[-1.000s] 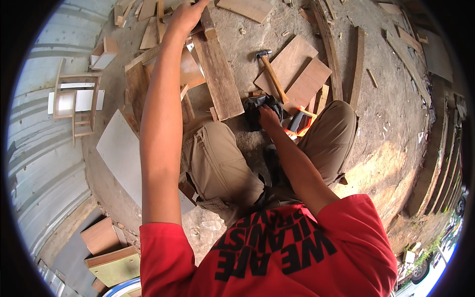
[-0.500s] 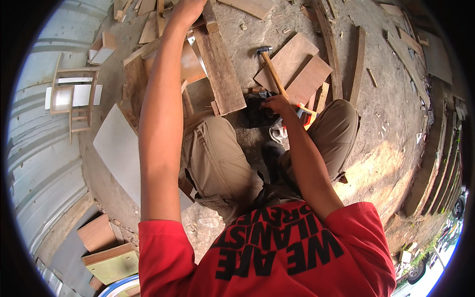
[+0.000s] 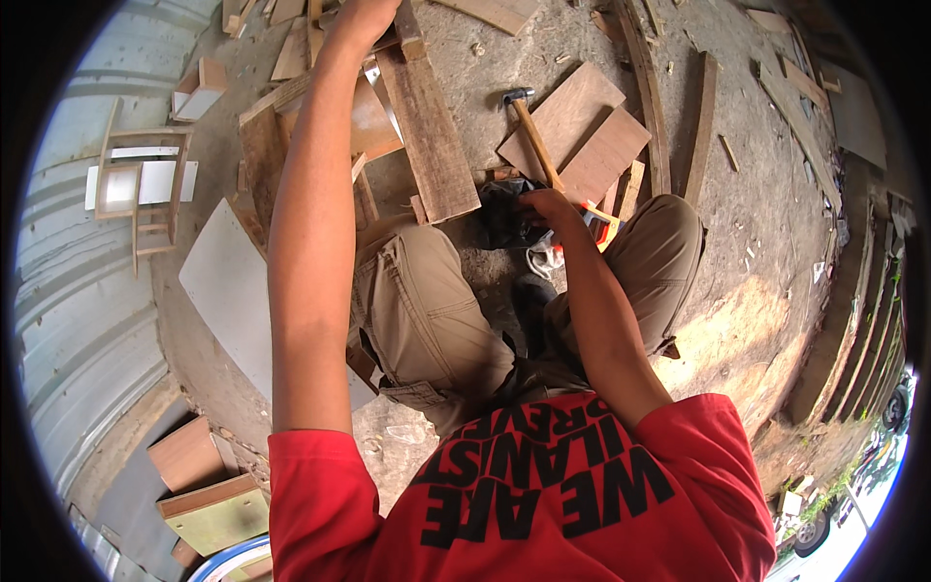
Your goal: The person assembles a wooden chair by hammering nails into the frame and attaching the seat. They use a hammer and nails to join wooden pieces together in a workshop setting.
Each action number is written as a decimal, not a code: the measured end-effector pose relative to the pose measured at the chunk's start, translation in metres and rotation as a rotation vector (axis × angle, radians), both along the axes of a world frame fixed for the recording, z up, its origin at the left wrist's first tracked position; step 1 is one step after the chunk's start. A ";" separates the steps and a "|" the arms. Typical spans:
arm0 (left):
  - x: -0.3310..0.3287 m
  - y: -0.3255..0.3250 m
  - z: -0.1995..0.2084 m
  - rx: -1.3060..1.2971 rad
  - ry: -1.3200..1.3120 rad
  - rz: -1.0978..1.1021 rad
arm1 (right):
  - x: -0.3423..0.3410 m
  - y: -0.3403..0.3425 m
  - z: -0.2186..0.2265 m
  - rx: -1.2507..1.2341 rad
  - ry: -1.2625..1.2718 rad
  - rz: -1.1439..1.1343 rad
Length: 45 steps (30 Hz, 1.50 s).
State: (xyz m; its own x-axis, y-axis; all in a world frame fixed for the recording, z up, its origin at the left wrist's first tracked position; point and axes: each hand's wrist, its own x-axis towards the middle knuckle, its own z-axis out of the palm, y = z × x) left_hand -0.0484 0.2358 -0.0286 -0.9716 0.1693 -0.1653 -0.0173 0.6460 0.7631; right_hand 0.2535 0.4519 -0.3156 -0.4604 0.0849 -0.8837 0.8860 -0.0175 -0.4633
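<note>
My left arm stretches to the upper edge, where my left hand [image 3: 367, 19] is by the far end of a rough wooden plank [image 3: 427, 136]; its fingers are cut off by the frame. Between my knees, my right hand [image 3: 549, 207] reaches into a black plastic bag [image 3: 499, 215]. Its fingers are curled and partly hidden in the bag, so whatever they grip does not show. Just beyond lies a hammer [image 3: 531, 131] with a wooden handle, its head away from me. An orange-handled tool [image 3: 603, 225], perhaps a saw, rests beside my right wrist.
Two brown plywood pieces [image 3: 562, 112] lie beside the hammer, with long timbers [image 3: 700, 126] to their right. A white panel [image 3: 228, 291] is on the floor at left. A small wooden frame [image 3: 145, 184] stands near the corrugated metal wall [image 3: 73, 320]. Wood scraps litter the concrete.
My right hand has shifted slightly right and down at the bag, its fingers now bent further into it. The left arm stays nearly in place.
</note>
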 end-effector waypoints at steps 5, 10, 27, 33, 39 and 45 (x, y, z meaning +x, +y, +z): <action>0.000 -0.003 0.005 0.022 -0.017 -0.052 | 0.001 -0.002 0.002 0.063 0.031 -0.002; -0.005 -0.006 -0.002 0.051 -0.042 -0.061 | 0.012 -0.030 0.010 0.453 0.307 0.354; -0.020 -0.008 -0.034 0.018 0.156 -0.082 | 0.035 -0.069 -0.018 0.828 0.516 0.451; -0.005 -0.004 -0.008 0.144 0.015 -0.060 | 0.022 -0.024 -0.046 0.648 0.434 0.446; -0.001 0.002 -0.006 0.250 -0.028 -0.057 | -0.009 -0.001 -0.031 0.053 0.263 0.058; -0.008 -0.006 -0.012 0.300 -0.115 -0.088 | 0.015 -0.035 -0.018 0.752 0.420 0.535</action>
State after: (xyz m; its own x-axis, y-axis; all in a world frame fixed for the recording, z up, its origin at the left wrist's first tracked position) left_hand -0.0566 0.2295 -0.0407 -0.9289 0.3097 -0.2033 -0.0686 0.3956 0.9159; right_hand 0.2684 0.4168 -0.3333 -0.8623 0.2440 -0.4438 0.4548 0.7584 -0.4669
